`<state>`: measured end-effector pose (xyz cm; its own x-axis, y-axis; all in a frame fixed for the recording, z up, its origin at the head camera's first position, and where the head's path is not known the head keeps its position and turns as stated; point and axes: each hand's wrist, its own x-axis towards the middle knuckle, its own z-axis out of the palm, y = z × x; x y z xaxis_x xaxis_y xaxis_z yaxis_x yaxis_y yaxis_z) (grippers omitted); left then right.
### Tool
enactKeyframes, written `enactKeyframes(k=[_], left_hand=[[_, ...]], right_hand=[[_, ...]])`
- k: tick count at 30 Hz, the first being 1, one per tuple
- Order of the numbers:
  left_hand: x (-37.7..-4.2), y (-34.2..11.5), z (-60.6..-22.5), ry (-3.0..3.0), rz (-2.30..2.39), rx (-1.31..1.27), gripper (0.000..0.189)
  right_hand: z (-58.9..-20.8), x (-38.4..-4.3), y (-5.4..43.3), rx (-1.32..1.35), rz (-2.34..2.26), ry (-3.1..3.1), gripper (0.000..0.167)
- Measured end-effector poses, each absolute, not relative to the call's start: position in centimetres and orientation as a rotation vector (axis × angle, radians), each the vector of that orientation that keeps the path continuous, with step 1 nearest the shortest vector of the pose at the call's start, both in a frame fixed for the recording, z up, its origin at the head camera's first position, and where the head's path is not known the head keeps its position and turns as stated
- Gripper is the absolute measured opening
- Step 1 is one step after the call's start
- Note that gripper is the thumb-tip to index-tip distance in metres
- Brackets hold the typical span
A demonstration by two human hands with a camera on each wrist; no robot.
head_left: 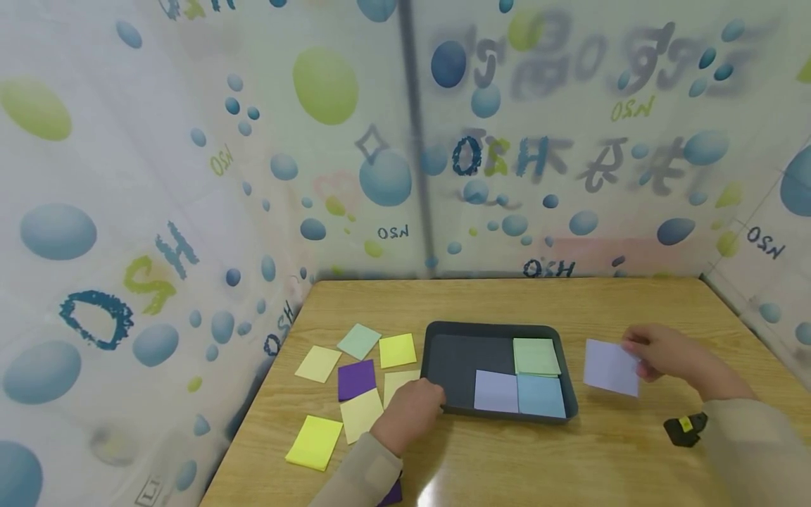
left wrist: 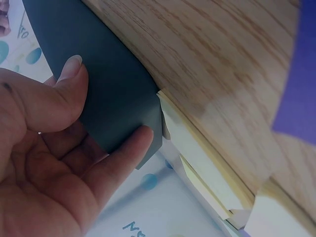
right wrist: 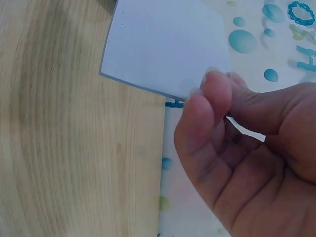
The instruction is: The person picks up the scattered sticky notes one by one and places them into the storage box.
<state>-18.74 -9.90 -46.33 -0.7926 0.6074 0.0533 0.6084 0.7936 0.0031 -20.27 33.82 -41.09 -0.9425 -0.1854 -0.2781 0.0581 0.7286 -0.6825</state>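
Over the worktop (head_left: 545, 465), the right hand (head_left: 670, 360) pinches a lavender pad (head_left: 608, 367). The left hand (head_left: 412, 414), fingers half-curled, grips the dark tray (head_left: 465, 359).

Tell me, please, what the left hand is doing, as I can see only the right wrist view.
Observer: The left hand holds the dark tray at its near left corner.
Operator: Thank you; what lies in that tray?
Observer: A green square at its far right, a blue square at its near right, and a lavender square to the left of the blue one.
Operator: And could you say what lies left of the tray?
Observer: Loose squares, among them a purple square and a bright yellow square.
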Motion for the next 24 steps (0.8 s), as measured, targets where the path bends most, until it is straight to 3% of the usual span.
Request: enactKeyframes(k=[24], left_hand=[[-18.6, -9.8, -46.2, -2.952, -0.026, -0.954, 0.007]], right_hand=[[-40.1, -23.1, 27.2, -0.138, -0.998, 2.469, 0.013]])
